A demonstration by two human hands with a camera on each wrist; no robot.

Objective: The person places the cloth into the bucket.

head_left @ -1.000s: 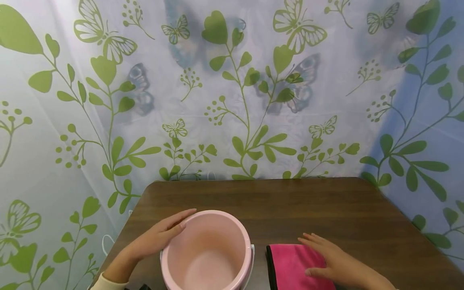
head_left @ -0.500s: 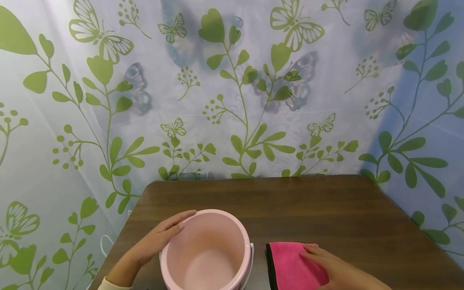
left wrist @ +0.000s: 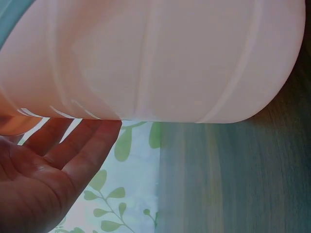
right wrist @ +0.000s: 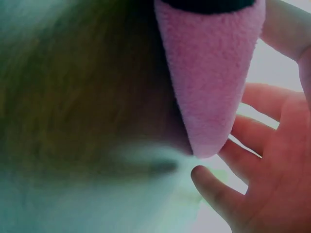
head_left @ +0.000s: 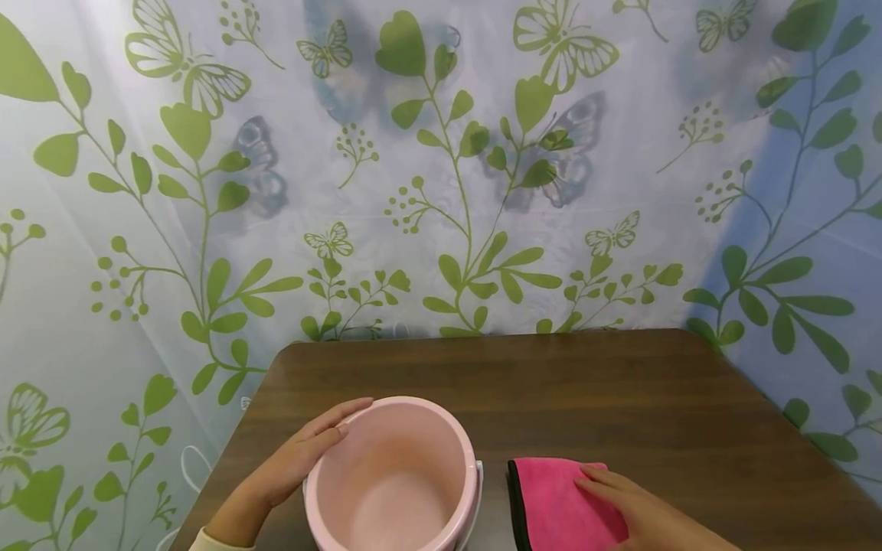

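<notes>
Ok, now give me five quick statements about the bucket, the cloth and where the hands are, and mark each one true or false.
1. The left hand touches the bucket. True.
2. The cloth is inside the bucket. False: it lies on the table beside the bucket.
3. The right hand touches the cloth. True.
4. The bucket lies on its side. False: it stands upright.
5. The cloth has black edging on the side nearest the bucket. True.
</notes>
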